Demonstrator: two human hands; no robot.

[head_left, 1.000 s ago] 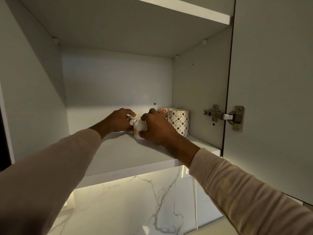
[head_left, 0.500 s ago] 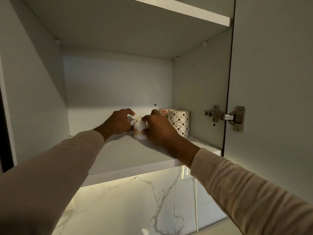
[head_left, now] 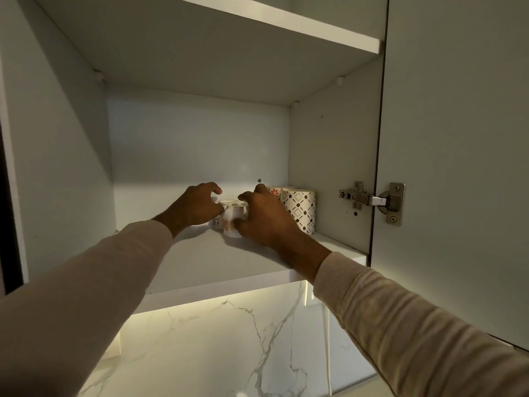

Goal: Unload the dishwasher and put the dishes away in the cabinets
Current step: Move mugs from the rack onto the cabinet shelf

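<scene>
Two small white cups with an orange pattern stand close together on the lower cabinet shelf (head_left: pixel 229 262). The front cup (head_left: pixel 231 219) is gripped by my right hand (head_left: pixel 266 217), fingers over its rim and thumb low on its side. The rear cup (head_left: pixel 227 202) shows only its rim and a bit of its side. My left hand (head_left: pixel 196 206) sits just left of the cups with its fingers loosely curled and raised above the rims, the thumb close to the rear cup. Whether it touches the cup is unclear.
A tall mug with a diamond pattern (head_left: pixel 300 212) and an orange-flower mug (head_left: pixel 274 191) behind it stand at the shelf's right end. The cabinet door (head_left: pixel 458 167) hangs open on the right on its hinge (head_left: pixel 372 200). An upper shelf (head_left: pixel 286 27) is above, a lit marble backsplash (head_left: pixel 229 339) below.
The cup was lowered and stood on the shelf. My left hand's fingers have lifted and loosened; my right hand stays on the front cup.
</scene>
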